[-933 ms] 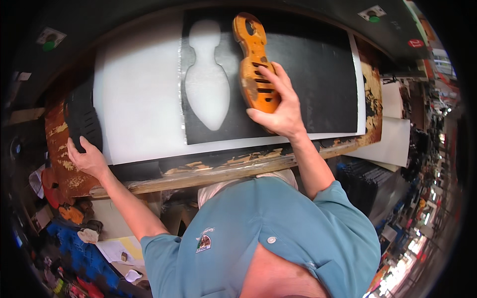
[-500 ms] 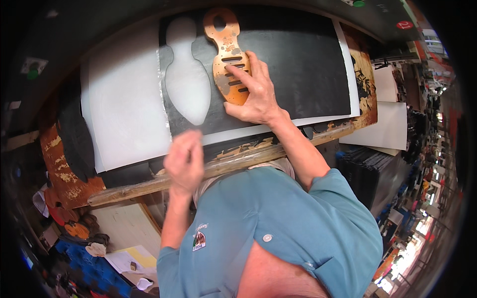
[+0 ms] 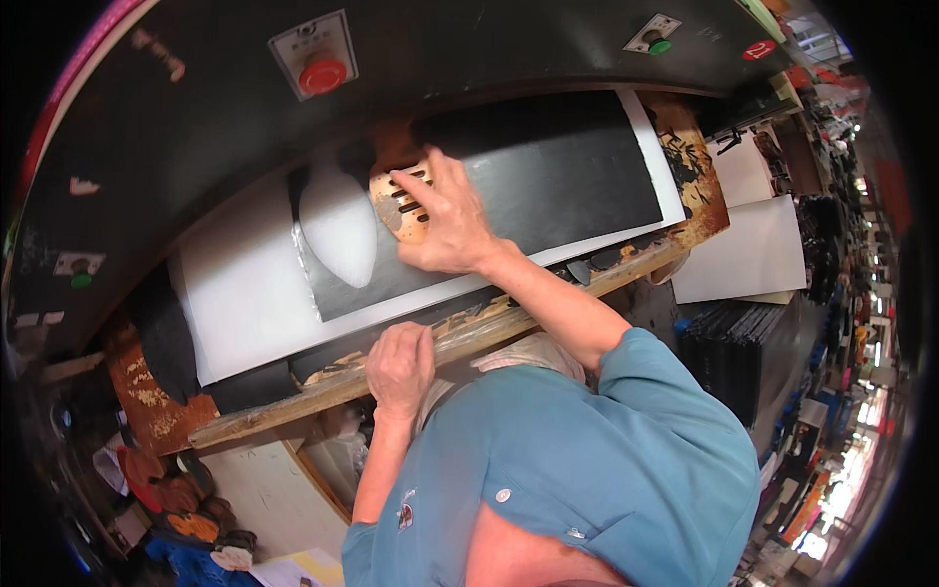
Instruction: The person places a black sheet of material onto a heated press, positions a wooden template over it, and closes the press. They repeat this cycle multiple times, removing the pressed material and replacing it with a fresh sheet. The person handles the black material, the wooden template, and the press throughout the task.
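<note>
My right hand (image 3: 450,220) grips a copper-coloured slotted cutting die (image 3: 387,203), thumb at its near end and fingers across its slots. The die lies on a black sheet (image 3: 558,181), its far end in shadow close under a dark overhead beam (image 3: 509,54). Just left of it, a rounded, tapering cutout (image 3: 337,230) in the black sheet shows white. My left hand (image 3: 399,367) is closed, fingers curled, by the wooden front rail (image 3: 293,396); nothing is seen in it, though its palm is hidden.
A white sheet (image 3: 230,313) lies under the black one. The beam carries a red button (image 3: 324,74) and green buttons (image 3: 659,46) (image 3: 81,280). To the right are pale sheets (image 3: 748,249) and a stack of black sheets (image 3: 729,342). Black scraps (image 3: 675,147) litter the board's right end.
My view has tilted, showing more of the beam and its red button. My left hand has drawn back from the sheet to the front rail. My right hand stays on the die.
</note>
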A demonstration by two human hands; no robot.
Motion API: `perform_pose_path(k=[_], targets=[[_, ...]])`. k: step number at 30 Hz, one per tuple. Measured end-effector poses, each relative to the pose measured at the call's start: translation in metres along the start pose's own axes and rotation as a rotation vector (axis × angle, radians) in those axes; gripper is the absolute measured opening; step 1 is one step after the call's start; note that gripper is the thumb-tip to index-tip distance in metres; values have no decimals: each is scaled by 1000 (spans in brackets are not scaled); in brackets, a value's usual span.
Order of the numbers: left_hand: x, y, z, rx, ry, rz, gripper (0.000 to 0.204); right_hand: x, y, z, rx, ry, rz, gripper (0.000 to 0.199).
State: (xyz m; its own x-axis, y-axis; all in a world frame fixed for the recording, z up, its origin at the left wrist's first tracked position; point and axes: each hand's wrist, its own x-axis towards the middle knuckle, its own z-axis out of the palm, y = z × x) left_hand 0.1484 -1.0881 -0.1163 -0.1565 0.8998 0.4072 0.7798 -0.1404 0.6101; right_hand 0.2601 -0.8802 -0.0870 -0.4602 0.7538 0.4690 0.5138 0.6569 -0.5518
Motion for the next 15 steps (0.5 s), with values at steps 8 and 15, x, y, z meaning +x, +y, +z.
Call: perform_pose_path(k=[8, 15], targets=[[-5, -6, -1, 16, 127, 51, 13, -25, 7, -48, 192, 136, -83, 55], [-7, -12, 1, 121, 153, 20, 16, -2, 96, -227, 70, 803, 117, 22]])
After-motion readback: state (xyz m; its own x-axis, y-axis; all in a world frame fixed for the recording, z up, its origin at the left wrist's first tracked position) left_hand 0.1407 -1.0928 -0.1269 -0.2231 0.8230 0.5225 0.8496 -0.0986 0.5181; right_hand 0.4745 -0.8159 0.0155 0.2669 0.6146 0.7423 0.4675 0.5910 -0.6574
